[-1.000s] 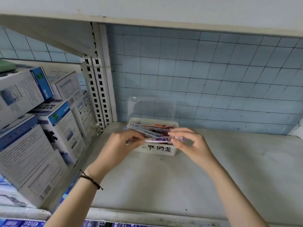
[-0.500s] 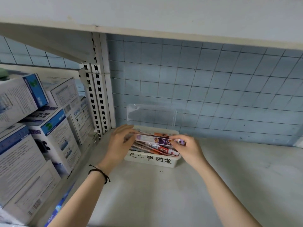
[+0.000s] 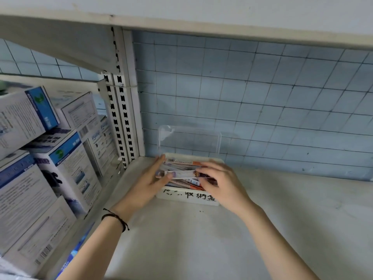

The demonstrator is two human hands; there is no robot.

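A white storage box (image 3: 187, 196) with a handwritten label on its front stands at the back of the shelf. Its clear lid (image 3: 189, 141) is open and stands upright against the tiled wall. Several flat colourful packets (image 3: 182, 163) lie inside. My left hand (image 3: 149, 184) is at the box's left end, thumb on top of a long pale packet (image 3: 182, 174). My right hand (image 3: 224, 182) curls its fingers over that packet's right end. The packet lies across the top of the others, held level between both hands.
Stacked white-and-blue cartons (image 3: 66, 168) fill the neighbouring shelf bay on the left, behind a slotted upright post (image 3: 121, 118). A shelf board (image 3: 201, 19) hangs low overhead. The pale shelf surface (image 3: 282, 209) stretches right and toward me.
Both hands carried the packet from just in front of the box to over its opening and down onto the other packets. The view has moved closer.
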